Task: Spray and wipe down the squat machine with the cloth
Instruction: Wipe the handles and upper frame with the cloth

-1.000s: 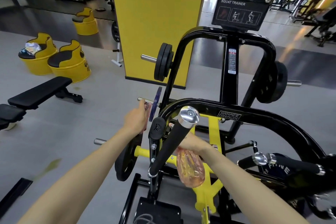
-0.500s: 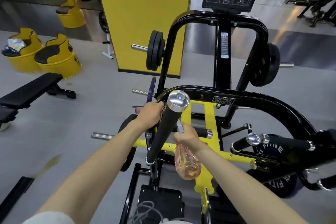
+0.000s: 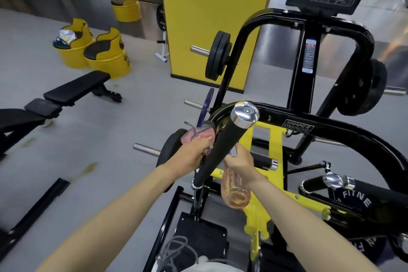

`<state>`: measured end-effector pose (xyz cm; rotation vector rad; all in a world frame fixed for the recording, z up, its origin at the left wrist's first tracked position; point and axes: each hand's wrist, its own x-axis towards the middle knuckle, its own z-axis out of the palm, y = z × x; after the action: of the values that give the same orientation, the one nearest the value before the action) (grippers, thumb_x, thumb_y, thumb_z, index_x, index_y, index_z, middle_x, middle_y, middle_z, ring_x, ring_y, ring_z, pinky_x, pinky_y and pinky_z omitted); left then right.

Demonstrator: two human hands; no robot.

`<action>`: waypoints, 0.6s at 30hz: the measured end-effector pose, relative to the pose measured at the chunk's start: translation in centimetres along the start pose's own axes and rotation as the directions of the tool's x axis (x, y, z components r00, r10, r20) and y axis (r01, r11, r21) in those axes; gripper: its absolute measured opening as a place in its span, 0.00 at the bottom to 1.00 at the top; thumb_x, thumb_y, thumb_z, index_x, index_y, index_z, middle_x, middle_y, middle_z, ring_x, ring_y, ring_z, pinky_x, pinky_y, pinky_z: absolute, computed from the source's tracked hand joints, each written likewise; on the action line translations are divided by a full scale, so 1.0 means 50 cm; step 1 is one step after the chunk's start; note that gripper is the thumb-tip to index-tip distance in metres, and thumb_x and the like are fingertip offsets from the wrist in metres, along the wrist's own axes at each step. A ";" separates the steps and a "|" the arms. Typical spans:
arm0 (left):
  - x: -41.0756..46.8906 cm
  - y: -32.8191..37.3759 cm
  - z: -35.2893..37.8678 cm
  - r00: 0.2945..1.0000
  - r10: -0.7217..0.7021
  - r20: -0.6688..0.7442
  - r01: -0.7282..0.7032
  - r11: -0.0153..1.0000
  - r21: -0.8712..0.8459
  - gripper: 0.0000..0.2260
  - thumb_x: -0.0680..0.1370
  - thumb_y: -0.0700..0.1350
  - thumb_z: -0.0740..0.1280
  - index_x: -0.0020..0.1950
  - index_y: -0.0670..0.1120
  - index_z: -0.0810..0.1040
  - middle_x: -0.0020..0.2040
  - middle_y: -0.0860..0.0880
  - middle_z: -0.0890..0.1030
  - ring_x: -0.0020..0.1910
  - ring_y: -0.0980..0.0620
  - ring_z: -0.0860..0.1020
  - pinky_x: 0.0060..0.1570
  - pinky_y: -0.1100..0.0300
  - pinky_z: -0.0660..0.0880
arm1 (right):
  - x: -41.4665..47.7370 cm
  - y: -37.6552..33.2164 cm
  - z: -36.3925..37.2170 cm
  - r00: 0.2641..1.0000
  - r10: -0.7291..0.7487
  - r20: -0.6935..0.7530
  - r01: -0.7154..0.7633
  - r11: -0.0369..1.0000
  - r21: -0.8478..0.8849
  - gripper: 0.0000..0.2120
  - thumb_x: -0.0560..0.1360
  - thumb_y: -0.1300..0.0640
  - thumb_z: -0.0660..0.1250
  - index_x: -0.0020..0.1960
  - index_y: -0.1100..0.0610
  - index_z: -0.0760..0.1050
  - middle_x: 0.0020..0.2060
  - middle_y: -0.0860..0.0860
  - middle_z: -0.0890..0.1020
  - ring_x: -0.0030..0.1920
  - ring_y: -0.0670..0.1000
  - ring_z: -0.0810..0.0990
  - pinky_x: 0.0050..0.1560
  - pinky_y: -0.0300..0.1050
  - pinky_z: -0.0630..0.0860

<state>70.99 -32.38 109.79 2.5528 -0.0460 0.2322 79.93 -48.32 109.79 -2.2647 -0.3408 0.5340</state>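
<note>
The black and yellow squat machine [image 3: 344, 137] fills the right half of the head view. Its padded black handle bar [image 3: 223, 146] with a chrome cap rises between my arms. My left hand [image 3: 192, 152] grips a pink cloth [image 3: 198, 133] and presses it against the black frame just left of that bar. My right hand [image 3: 239, 162] holds the neck of a clear orange spray bottle [image 3: 235, 192], which hangs below the hand, right of the bar.
A black flat bench [image 3: 72, 88] stands to the left on the grey floor. Two yellow barrel seats [image 3: 106, 55] sit behind it. A yellow pillar [image 3: 212, 17] rises behind the machine. Weight plates [image 3: 217, 57] hang on the machine's pegs on both sides.
My left hand has drawn back from the purple plate and now presses the cloth on the frame beside the handle bar. My right hand with the bottle has kept its place.
</note>
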 end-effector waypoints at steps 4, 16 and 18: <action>-0.014 0.010 -0.012 0.977 -0.189 -0.101 0.169 0.969 -0.180 0.11 0.76 0.30 0.61 0.50 0.43 0.77 0.47 0.47 0.81 0.45 0.54 0.76 0.47 0.73 0.68 | -0.007 0.010 0.003 0.998 -0.029 0.047 0.030 0.999 -0.029 0.10 0.68 0.61 0.66 0.50 0.59 0.73 0.43 0.58 0.80 0.46 0.60 0.79 0.44 0.54 0.76; 0.108 -0.015 -0.018 0.908 -0.406 -0.105 0.353 0.875 -0.331 0.08 0.82 0.43 0.60 0.50 0.56 0.73 0.50 0.55 0.78 0.54 0.55 0.77 0.57 0.46 0.74 | 0.008 0.026 -0.006 0.993 -0.024 0.113 0.033 0.996 -0.082 0.20 0.58 0.56 0.61 0.50 0.59 0.73 0.38 0.58 0.80 0.40 0.62 0.79 0.39 0.57 0.77; 0.079 -0.023 0.027 0.963 -0.263 -0.055 0.244 0.941 -0.234 0.11 0.80 0.39 0.62 0.56 0.55 0.75 0.58 0.55 0.76 0.61 0.56 0.73 0.60 0.47 0.73 | 0.014 0.028 -0.010 0.992 -0.009 0.127 0.022 0.995 -0.095 0.20 0.58 0.56 0.62 0.50 0.57 0.73 0.38 0.58 0.80 0.39 0.61 0.80 0.39 0.57 0.78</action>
<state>75.21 -32.11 108.74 2.2904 0.2742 0.2215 80.86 -49.29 108.86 -2.3241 -0.4563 0.6679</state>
